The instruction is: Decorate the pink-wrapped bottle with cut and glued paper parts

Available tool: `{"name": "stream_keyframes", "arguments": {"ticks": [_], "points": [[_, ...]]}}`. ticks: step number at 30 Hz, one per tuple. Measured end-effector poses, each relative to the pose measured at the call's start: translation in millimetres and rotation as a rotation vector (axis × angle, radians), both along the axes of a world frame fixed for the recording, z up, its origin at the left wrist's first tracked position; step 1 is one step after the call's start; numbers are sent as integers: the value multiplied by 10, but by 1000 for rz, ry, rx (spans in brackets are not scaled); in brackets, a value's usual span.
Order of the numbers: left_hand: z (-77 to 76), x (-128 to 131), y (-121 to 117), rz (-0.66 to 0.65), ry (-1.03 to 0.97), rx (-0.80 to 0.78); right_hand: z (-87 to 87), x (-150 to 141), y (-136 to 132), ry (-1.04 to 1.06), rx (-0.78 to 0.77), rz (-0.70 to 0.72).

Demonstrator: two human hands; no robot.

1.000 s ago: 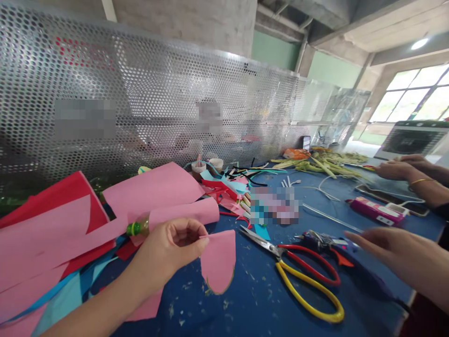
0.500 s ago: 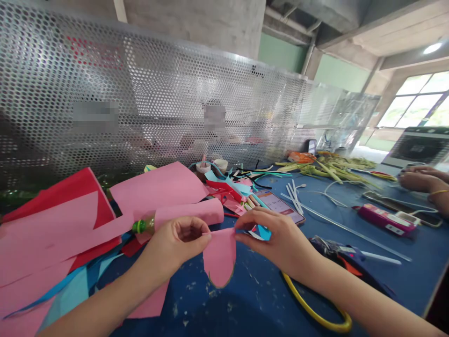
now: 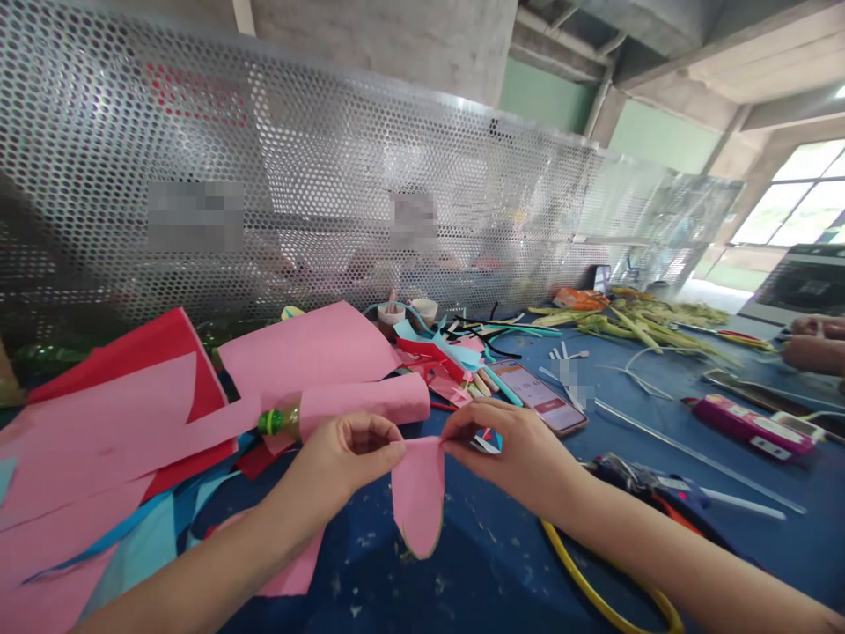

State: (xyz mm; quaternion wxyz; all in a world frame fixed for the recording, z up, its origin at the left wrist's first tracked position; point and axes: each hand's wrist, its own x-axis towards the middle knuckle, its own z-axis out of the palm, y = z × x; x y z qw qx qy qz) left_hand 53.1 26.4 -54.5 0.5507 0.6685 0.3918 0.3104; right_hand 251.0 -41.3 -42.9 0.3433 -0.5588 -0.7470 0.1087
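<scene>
L hand [image 3: 360,453] & R hand [image 3: 505,440] both pinch pink piece [image 3: 419,502], thumb + fingertips closed on it, one top corner each; it hangs btwn & below the fingers, rounded end down, over blue table [image 3: 370,572]. Bottle [image 3: 281,420] w/ green cap lies by L hand, next to pink roll [image 3: 370,401]. Phone [image 3: 545,396] just behind R hand; scissors [image 3: 598,590], partly hidden, under R forearm; glue gun [image 3: 673,493] to the right.
</scene>
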Motion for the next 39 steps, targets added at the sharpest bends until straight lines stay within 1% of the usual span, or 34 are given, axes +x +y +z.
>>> {"name": "stream_keyframes", "arguments": {"ticks": [4, 7, 9, 13, 18, 23, 28, 32, 35, 39], "points": [[-75, -20, 67, 33, 45, -14, -51, 0, 123, 86, -94, 7], [-136, -32, 139, 19, 152, 68, -118, 14, 244, 97, -128, 61], [-145, -33, 181, 7, 238, 136, -165, 28, 328, 88, -135, 99], [-67, -10, 215, 14, 350, 255, -234, 65, 473, 71, -141, 143], [50, 26, 187, 67, 547, 486, -236, 114, 586, 37, -153, 205], [102, 39, 194, 13, 699, 694, -191, 147, 643, -9, -167, 261], [153, 47, 220, -45, 795, 884, -201, 174, 709, -69, -169, 252], [157, 51, 233, -39, 831, 1013, -204, 184, 768, -138, -150, 207], [138, 53, 257, 3, 835, 1066, -187, 176, 803, -183, -135, 179], [101, 48, 333, 35, 800, 1072, -183, 173, 846, -215, -125, 157]]}}
